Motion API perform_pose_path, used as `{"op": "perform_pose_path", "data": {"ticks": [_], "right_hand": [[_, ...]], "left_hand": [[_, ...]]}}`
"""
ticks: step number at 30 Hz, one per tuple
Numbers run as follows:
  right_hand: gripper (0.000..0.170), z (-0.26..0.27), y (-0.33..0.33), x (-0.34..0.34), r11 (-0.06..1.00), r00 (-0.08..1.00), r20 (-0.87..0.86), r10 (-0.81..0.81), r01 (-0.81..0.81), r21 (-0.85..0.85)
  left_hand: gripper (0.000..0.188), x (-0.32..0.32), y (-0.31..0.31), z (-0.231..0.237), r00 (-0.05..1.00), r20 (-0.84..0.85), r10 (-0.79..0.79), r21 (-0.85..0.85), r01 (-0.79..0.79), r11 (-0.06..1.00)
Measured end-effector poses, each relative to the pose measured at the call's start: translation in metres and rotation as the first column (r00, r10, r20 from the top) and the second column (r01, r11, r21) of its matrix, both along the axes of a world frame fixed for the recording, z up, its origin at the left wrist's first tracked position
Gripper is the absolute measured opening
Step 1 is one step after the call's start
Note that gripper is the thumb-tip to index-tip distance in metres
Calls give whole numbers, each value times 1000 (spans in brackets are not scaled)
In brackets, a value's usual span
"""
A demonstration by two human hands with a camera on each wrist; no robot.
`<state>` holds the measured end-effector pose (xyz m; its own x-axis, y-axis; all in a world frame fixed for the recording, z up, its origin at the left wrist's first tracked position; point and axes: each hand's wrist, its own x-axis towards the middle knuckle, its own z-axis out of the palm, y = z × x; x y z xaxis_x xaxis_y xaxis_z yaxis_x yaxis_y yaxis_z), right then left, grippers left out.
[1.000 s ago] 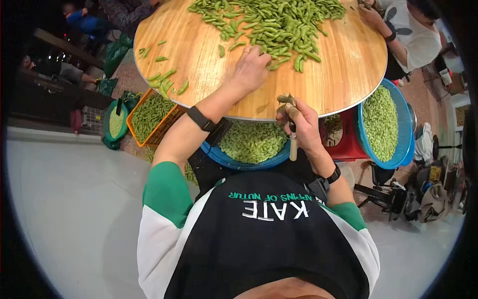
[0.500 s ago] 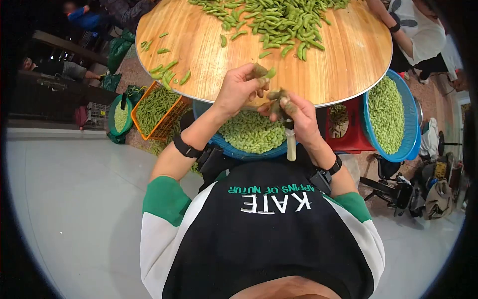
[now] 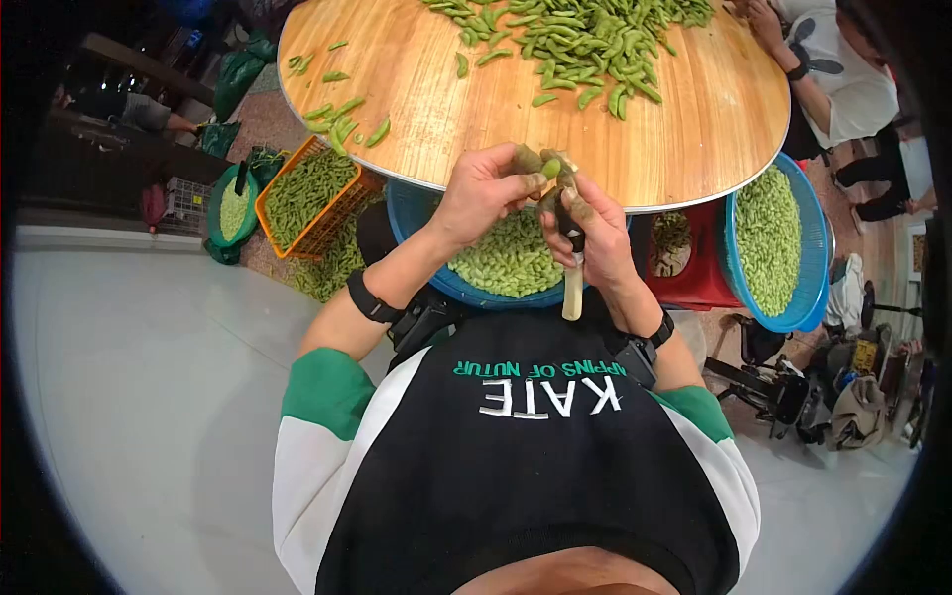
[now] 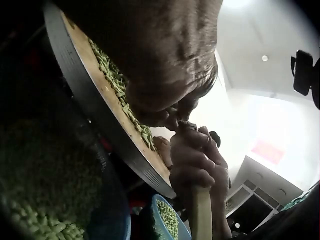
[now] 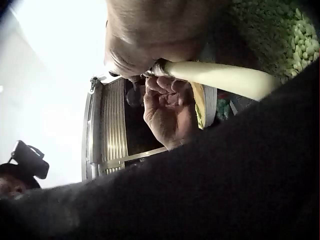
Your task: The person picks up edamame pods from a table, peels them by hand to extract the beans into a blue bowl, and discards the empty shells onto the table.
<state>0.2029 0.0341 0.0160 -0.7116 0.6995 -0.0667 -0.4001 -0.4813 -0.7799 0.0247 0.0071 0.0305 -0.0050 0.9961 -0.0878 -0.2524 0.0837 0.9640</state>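
Note:
In the head view my left hand [image 3: 481, 198] pinches a green soybean pod [image 3: 550, 169] between thumb and fingertips, above the near edge of the round wooden table [image 3: 426, 119]. My right hand [image 3: 600, 233] grips a tool with a long pale handle [image 3: 573, 293] and a dark upper part; its working end is hidden among the fingers. Both hands' fingertips meet at the pod. The left wrist view shows the right hand [image 4: 195, 160] curled around the tool, its pale handle [image 4: 202, 215] pointing down. Below the hands sits a blue basin [image 3: 405, 213] of shelled green beans [image 3: 506, 260].
A heap of pods [image 3: 605, 50] covers the table's far side, with loose pods [image 3: 337, 124] at left. An orange crate [image 3: 315, 233] of pods stands at left; a second blue basin [image 3: 811, 248] of beans and a red stool [image 3: 699, 273] are at right. Another person [image 3: 833, 99] sits across.
My left hand has come back from the heap with a pod and met the right hand. The right hand keeps its grip on the tool.

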Motion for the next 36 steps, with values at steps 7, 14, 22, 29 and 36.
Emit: {"op": "perform_pose_path", "data": {"ticks": [7,14,22,29,36], "right_hand": [[39,-1,-1,3,1000,998,-66,6,-7,-22],[31,-2,-1,4,998,998,24,-59,59,-18],[35,-1,3,7,997,999,-25,-26,24,-69],[30,-11,-4,6,970,976,165,-143,105,217],[30,-16,3,2,994,996,81,-46,54,-93]], "left_hand": [[11,1,3,-7,1000,17,-23,45,22,999],[3,8,1,-4,996,-78,34,127,-24,992],[6,1,6,-5,973,213,-92,-16,97,995],[5,1,6,-11,850,526,-1,-287,179,941],[13,10,1,-9,979,180,96,-49,-88,995]]}}
